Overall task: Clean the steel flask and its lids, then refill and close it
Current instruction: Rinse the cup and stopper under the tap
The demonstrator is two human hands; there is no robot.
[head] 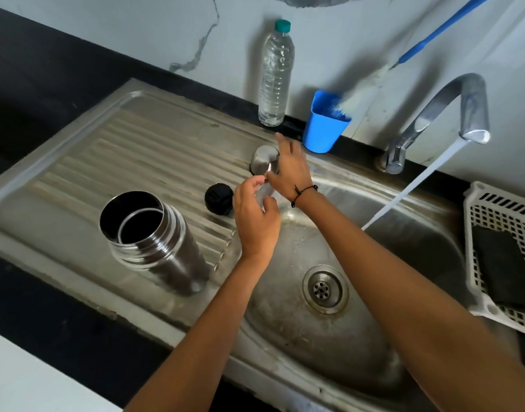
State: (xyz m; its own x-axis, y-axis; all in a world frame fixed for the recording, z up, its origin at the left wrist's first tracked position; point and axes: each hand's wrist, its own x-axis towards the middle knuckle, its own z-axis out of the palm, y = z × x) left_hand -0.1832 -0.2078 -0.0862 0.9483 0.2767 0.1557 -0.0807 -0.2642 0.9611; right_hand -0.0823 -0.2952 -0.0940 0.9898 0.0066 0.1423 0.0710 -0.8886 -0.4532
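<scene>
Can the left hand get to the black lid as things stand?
Probably yes. The left hand hovers just right of the black lid on the draining board, with nothing between them; the open flask stands off to the lid's left.

Two bare forearms, no sleeves, left hand [255, 221] unadorned, right hand [291, 168] with thin black beaded cord bracelet [304, 193] at wrist

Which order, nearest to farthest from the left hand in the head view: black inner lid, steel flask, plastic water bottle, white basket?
From the left hand:
1. Black inner lid, just to its left on the drainboard.
2. Steel flask, farther left, open and upright.
3. Plastic water bottle, at the back wall.
4. White basket, far right.
</scene>
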